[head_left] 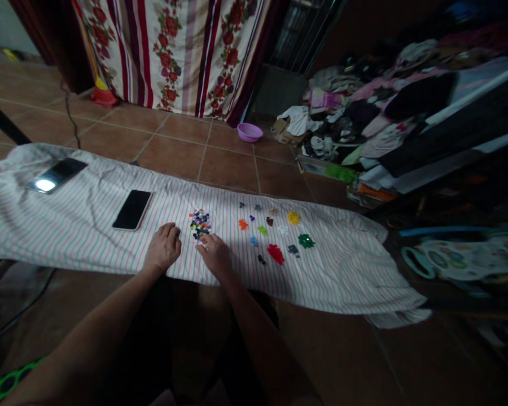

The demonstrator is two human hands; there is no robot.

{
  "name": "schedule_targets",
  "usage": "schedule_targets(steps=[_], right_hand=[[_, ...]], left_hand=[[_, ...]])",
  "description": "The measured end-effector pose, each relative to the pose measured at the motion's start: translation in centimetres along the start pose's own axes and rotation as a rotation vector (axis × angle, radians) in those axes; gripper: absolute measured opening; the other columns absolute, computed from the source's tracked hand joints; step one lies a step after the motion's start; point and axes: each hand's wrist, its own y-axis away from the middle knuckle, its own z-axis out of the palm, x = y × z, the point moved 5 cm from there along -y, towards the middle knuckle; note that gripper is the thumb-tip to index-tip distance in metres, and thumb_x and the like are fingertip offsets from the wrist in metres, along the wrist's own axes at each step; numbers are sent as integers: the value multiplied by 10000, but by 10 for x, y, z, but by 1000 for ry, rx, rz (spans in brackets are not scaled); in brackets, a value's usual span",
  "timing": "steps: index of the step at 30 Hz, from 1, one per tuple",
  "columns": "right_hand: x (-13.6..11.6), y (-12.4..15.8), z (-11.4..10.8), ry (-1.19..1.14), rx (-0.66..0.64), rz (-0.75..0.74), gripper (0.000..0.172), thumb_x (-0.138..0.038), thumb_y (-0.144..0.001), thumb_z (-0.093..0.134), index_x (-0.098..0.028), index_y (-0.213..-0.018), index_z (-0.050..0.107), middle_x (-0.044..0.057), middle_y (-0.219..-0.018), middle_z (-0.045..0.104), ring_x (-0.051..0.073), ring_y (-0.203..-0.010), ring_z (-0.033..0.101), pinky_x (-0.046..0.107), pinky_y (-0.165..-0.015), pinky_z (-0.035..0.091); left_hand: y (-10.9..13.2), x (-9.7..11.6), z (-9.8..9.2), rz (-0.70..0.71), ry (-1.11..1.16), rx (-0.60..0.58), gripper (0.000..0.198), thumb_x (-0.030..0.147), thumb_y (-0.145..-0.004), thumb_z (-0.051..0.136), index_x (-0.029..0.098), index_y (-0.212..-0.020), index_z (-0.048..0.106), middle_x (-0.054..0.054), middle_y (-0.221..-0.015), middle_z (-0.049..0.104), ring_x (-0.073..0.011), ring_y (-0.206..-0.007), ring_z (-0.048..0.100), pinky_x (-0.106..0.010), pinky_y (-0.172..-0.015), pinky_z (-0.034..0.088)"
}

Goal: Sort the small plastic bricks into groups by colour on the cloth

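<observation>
A mixed pile of tiny coloured pieces lies on the striped cloth in front of me. At the pile's near edge is my right hand, thumb and fingertips pinched together; whatever is between them is too small to make out. My left hand rests on the cloth left of the pile, fingers curled in and nothing visible in them. Right of the pile, pieces lie grouped by colour, among them a red heap, a dark green heap, a yellow heap and an orange heap.
A dark-screened phone lies left of my hands, and another device with a bright reflection is farther left. Beyond the cloth are a tiled floor, a purple basin and a floral curtain. Heaped clothes fill the right side.
</observation>
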Motion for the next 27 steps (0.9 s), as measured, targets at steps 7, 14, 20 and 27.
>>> schedule_targets(steps=[7,14,20,27], right_hand=[[-1,4,5,86,26,-31,82,-207,-903,593,-208,-968,643,39,-951,678,188,-921,610,278,-821,436],[-1,8,2,85,12,-41,165,-128,-887,505,-198,-971,628,44,-940,664,182,-909,604,277,-830,446],[-1,12,0,84,-7,-37,245,-88,-855,491,-183,-1022,644,64,-992,665,195,-970,601,288,-864,461],[3,18,-1,48,-35,-46,290,-99,-904,468,-197,-1078,678,68,-1045,668,183,-1009,602,284,-903,463]], left_hand=[[0,0,1,15,7,-7,219,145,-865,440,135,-1022,593,-163,-1083,624,-297,-1135,548,-443,-1005,481],[0,-1,1,-5,34,10,232,145,-857,447,133,-1031,600,-178,-1114,625,-306,-1129,551,-466,-987,489],[0,-1,2,-6,19,4,226,147,-861,443,143,-1028,595,-167,-1106,623,-301,-1123,556,-458,-990,489],[-1,0,1,5,32,-4,228,134,-851,445,156,-1023,594,-152,-1071,624,-298,-1139,556,-461,-1012,480]])
